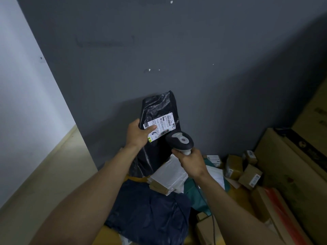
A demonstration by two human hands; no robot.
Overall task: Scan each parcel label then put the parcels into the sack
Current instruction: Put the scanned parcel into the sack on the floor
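The left hand (137, 134) gripped the left edge of a crinkled black plastic mailer parcel (159, 106), thumb laid across its white printed shipping label (161, 126), holding it upright in the air before the grey wall (177, 50). Just right of the label, a dark grey handheld barcode scanner (180, 141) pointed at the parcel, its handle clasped in the right hand (192, 164). Beneath lay a white padded envelope (169, 174) and a dark blue plastic bag (150, 213); further right, small brown cardboard boxes (249, 175) sat beside large cartons (286, 174)

Black plastic parcel (160, 110) held upright, white label (163, 125) facing scanner (179, 141)
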